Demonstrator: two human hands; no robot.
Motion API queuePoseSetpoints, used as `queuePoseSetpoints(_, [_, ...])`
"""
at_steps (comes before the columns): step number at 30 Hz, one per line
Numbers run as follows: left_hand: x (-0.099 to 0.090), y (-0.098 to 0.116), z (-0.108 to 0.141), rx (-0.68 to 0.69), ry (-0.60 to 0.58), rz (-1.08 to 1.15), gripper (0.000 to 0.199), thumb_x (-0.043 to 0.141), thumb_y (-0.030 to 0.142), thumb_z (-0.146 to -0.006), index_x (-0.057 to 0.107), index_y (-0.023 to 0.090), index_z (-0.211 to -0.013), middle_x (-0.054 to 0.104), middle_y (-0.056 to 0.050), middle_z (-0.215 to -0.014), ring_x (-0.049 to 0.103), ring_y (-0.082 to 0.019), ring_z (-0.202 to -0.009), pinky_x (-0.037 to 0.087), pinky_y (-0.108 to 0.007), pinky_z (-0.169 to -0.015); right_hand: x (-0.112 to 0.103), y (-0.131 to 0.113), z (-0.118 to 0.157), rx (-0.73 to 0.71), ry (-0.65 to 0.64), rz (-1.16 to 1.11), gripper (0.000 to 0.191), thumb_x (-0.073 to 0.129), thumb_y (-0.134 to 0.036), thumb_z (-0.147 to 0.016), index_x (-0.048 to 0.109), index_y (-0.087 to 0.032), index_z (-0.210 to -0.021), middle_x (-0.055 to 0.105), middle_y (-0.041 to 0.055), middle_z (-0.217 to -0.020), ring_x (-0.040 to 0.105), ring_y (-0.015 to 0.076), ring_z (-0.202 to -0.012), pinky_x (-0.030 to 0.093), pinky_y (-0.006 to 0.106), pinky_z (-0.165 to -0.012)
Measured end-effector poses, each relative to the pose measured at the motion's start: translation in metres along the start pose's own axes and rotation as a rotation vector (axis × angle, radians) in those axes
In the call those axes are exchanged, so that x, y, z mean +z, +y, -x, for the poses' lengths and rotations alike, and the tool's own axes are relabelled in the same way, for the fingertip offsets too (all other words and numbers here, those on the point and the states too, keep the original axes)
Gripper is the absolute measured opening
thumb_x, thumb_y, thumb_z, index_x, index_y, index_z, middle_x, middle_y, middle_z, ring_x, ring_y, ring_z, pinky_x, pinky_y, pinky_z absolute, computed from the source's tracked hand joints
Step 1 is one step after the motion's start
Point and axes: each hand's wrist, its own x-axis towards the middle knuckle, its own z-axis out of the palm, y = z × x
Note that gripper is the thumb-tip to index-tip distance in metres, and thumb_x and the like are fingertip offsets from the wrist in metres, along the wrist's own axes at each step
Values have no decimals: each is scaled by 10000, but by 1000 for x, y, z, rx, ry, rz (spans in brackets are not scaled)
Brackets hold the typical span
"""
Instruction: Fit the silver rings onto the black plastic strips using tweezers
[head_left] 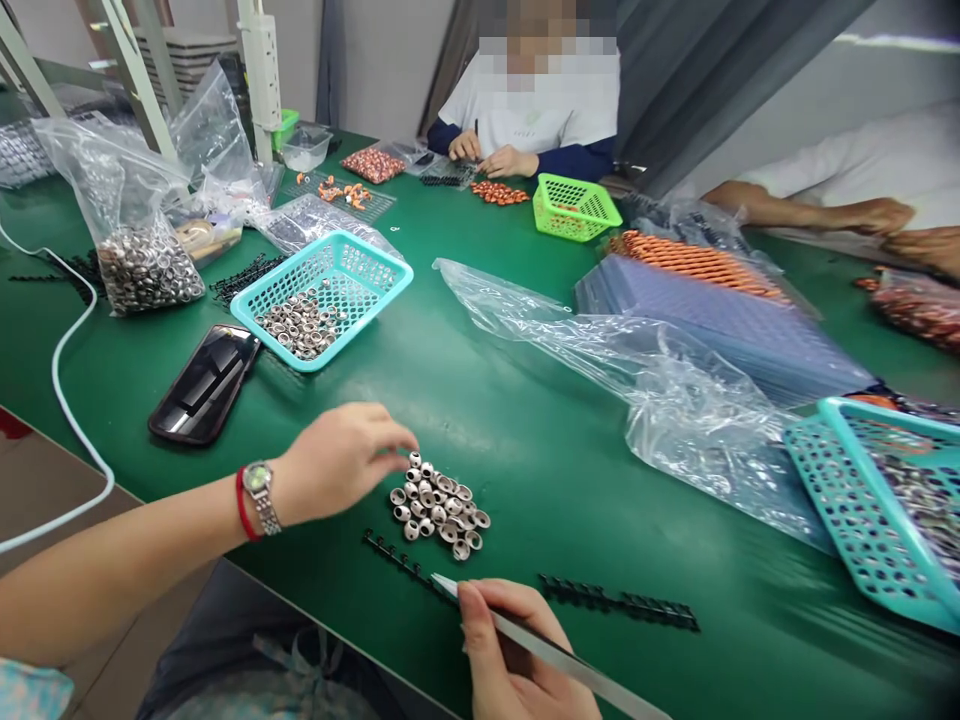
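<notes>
My left hand (337,462), with a watch and a red band at the wrist, reaches to the upper left edge of a pile of small silvery ring-shaped caps (435,505). Its fingers are slightly apart, the tips at the outermost cap; I cannot tell whether they touch it. In my right hand (517,650) is a pair of metal tweezers (551,652), gripped between thumb and fingers. Their pale tip points left, at a black toothed plastic strip (401,562) lying below the pile. More black strips (619,602) lie to the right of that hand.
Beyond my left hand are a phone (205,385), a blue basket (322,300) of caps and a bag (146,265) of caps. Clear plastic film (675,400) and another blue basket (832,490) occupy the right. A co-worker's hands (491,158) are across the table.
</notes>
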Motion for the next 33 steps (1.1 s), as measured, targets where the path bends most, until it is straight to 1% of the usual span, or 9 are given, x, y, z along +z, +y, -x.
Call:
queuePoseSetpoints(2, [18,9,4,29,-136,7,119,770,109,-961,845,180,-1019,769,-66,-968,732,-230,-903,553,-303,-797,-4,9,-5,-87,-71,49,324,759,-513,-950,752,-223,-806,715,23,-722,633,142,-551,489,229,-491])
queuePoseSetpoints(4, [27,11,7,34,-180,10,121,773,94,-946,847,189,-938,756,-51,-912,724,-222,-861,533,-286,-744,-7,15,-8,-113,-99,70,290,756,-482,-958,764,-221,-832,748,32,-758,691,154,-588,528,220,-516])
queuePoseSetpoints(7, [28,8,8,20,-208,16,147,754,79,-950,844,190,-918,736,-41,-895,717,-213,-850,528,-276,-739,-7,18,-8,-77,-115,66,290,739,-484,-969,768,-219,-856,761,37,-780,708,157,-586,549,215,-518])
queuePoseSetpoints(12, [18,17,19,-35,-162,91,217,698,48,-978,839,172,-1089,730,-59,-1005,725,-203,-882,549,-272,-793,-3,10,-10,-46,-142,59,324,730,-530,-964,770,-227,-858,771,35,-743,719,173,-569,536,224,-488])
queuePoseSetpoints(17, [24,35,47,-135,-126,443,159,727,24,-921,806,160,-903,710,-34,-934,711,-167,-818,552,-243,-773,1,1,-10,-16,-115,56,379,713,-587,-957,759,-234,-828,766,25,-731,718,169,-587,549,224,-521])
queuePoseSetpoints(20, [33,40,57,-236,-127,520,158,719,16,-891,755,170,-880,699,-15,-894,694,-162,-785,552,-242,-743,1,0,-9,23,-98,41,387,709,-599,-960,758,-236,-834,765,20,-759,716,158,-622,562,217,-574])
queuePoseSetpoints(24, [39,40,59,-257,-115,465,174,658,51,-935,766,185,-963,709,-29,-925,684,-182,-816,548,-266,-757,-2,6,-11,-26,-180,20,319,731,-525,-960,790,-230,-856,800,39,-803,753,173,-664,584,218,-589])
queuePoseSetpoints(28, [37,38,57,-242,-129,455,199,645,69,-941,797,195,-955,707,-35,-923,674,-185,-819,550,-276,-785,-6,9,-14,-35,-200,-43,238,763,-456,-948,820,-228,-908,819,48,-847,757,177,-683,607,233,-610])
queuePoseSetpoints(33, [36,39,57,-349,-63,666,134,684,141,-898,808,192,-893,681,-20,-858,653,-161,-753,545,-262,-737,-10,12,-11,-73,-137,-104,188,790,-400,-935,808,-223,-874,814,59,-863,729,172,-668,583,246,-582])
